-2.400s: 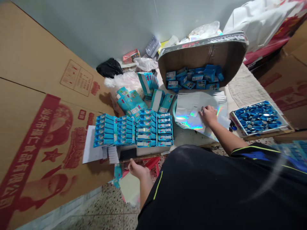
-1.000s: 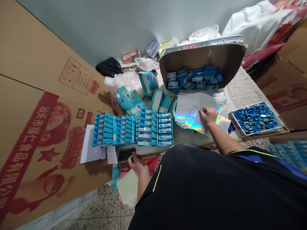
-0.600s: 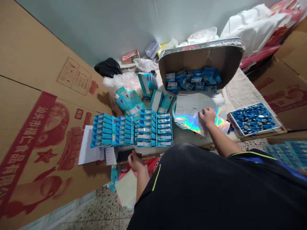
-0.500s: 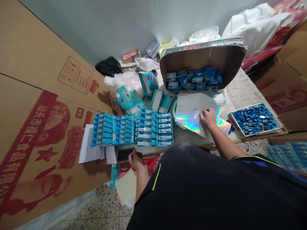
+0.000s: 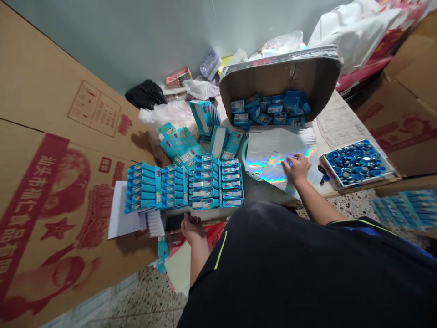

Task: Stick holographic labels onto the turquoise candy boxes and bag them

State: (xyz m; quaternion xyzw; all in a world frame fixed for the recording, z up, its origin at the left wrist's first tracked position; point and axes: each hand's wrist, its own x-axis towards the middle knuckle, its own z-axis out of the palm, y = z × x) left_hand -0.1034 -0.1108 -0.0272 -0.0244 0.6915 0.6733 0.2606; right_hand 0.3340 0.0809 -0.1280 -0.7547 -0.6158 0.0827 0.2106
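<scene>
Holographic foil sheet (image 5: 273,172) is pressed by the flat, open right hand (image 5: 296,168); left hand (image 5: 193,229) is held half-curled, empty, beside a black phone (image 5: 174,222).

I'm looking through one head-worn camera, aimed forward and down from above the person's torso (image 5: 273,273), close over the left hand (image 5: 193,230) and right hand (image 5: 297,167), facing across the counter (image 5: 264,193) toward the wall (image 5: 102,41).

Pale green wall (image 5: 102,41) — speckled terrazzo floor (image 5: 146,298) below (printed cardboard sheets (image 5: 58,136) at left)
</scene>
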